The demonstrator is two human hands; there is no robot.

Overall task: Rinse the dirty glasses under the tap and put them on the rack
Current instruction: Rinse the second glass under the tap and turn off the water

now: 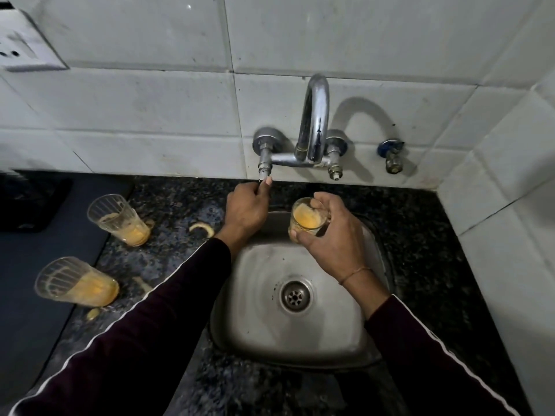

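Observation:
My right hand [333, 235] grips a clear glass [306, 219] smeared with orange residue, held over the back of the steel sink [258, 331] under the curved chrome tap [313, 121]. My left hand [247, 207] pinches the tap's left valve handle [265, 172] at the wall. No water is seen running. Two more dirty glasses stand on the counter to the left: one further back [120, 220], one nearer [75, 285], both with orange residue at the bottom.
A dark mat [39, 295] covers the counter's left part. Peel scraps [202, 228] lie on the speckled granite between glasses and sink. A second valve [335, 169] and a blue-capped wall tap [392, 156] sit right of the spout. A tiled side wall rises at right.

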